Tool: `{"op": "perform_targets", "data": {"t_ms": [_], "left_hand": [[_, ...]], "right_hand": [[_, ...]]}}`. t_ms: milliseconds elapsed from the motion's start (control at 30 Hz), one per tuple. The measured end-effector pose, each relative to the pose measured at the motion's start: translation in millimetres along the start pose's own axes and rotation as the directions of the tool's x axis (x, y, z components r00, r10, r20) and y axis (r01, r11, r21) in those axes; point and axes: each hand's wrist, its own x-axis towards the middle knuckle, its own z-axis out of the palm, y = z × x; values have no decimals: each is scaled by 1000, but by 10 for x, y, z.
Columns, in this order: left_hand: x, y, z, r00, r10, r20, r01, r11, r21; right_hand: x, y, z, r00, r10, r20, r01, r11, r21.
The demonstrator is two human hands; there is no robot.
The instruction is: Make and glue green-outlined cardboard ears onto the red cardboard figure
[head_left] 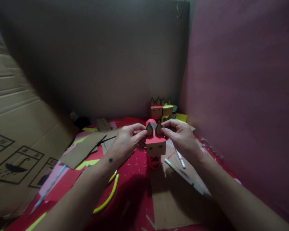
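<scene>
A small paper-and-cardboard animal figure stands in the middle of the red work surface. It has a red top, a brown cardboard face with two dots, and two pointed ears. My left hand pinches the left ear between thumb and fingers. My right hand pinches the right ear in the same way. Both hands are closed on the ears from either side, above the figure's head.
Two finished figures stand behind, by a small jar. Cardboard pieces and coloured paper scraps lie at left. A white pen and a marker rest on a cardboard sheet. Yellow-handled scissors lie near my left forearm. Cardboard walls enclose the space.
</scene>
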Motion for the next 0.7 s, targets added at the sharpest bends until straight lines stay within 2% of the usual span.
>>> {"op": "perform_targets", "data": {"t_ms": [700], "left_hand": [[-50,73,-16,1000,17,18,-18,998,58]], "right_hand": [[-1,1,-28,1000,-11,-23,10,1000,-22]]}}
